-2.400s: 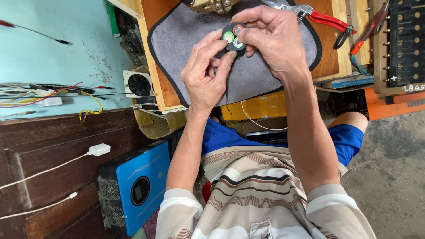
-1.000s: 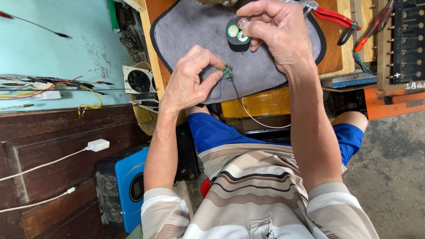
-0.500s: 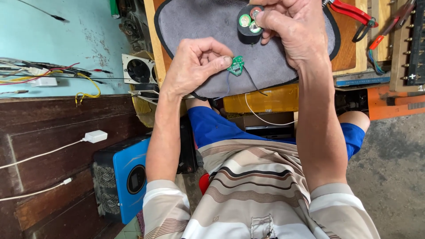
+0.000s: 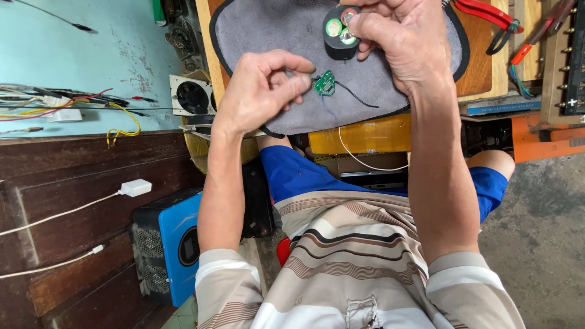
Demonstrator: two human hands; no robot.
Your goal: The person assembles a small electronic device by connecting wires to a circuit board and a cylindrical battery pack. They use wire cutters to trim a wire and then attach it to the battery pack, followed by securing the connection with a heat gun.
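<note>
Near the top centre of the frame the left hand [image 4: 259, 91] pinches a small green circuit board [image 4: 325, 84] between thumb and fingertips; thin dark wires trail from the board to the right across the grey mat [image 4: 256, 30]. The board hangs just above the mat, well apart from the pack. The right hand [image 4: 402, 39], at the top edge, grips a black battery pack [image 4: 338, 38] — three round cells taped together, their ends facing the camera — with the fingers pressed over its right side and partly covering one cell.

The step in hand looks like fitting the board to the pack: the two parts are held separately, one per hand, and not yet joined. The next move would call for bringing the board up against the cell ends, lined up so its wires reach the contacts, while the right hand keeps the pack steady — a fine, two-handed alignment.

Red-handled pliers [image 4: 487, 15] lie at the upper right on the wooden bench [image 4: 475, 67]. A small fan [image 4: 192, 94] sits left of the mat, and a blue box [image 4: 177, 244] stands at the lower left.
</note>
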